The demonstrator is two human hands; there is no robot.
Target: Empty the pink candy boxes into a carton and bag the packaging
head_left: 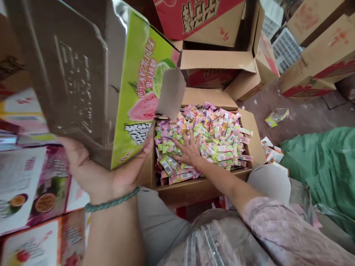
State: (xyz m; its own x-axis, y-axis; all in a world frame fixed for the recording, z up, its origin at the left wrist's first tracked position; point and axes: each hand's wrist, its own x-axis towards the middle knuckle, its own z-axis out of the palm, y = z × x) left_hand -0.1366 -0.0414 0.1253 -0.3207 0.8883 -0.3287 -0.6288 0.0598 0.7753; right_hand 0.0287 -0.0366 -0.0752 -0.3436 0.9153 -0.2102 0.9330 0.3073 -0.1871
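Note:
My left hand wears a green braided bracelet and grips the lower end of a candy packaging box. The box is green with guava and lime pictures, and has a clear plastic side; its grey end flap hangs out to the right. My right hand lies flat with spread fingers on a heap of small candy packets in pink, green and purple wrappers. They fill an open cardboard carton before my knees. The left fingertips are partly hidden behind the box.
Behind the carton stands another open cardboard box, with a red printed carton above it. Printed display boxes are stacked at my left. Green cloth lies at the right, near a small clear-and-green package on the floor.

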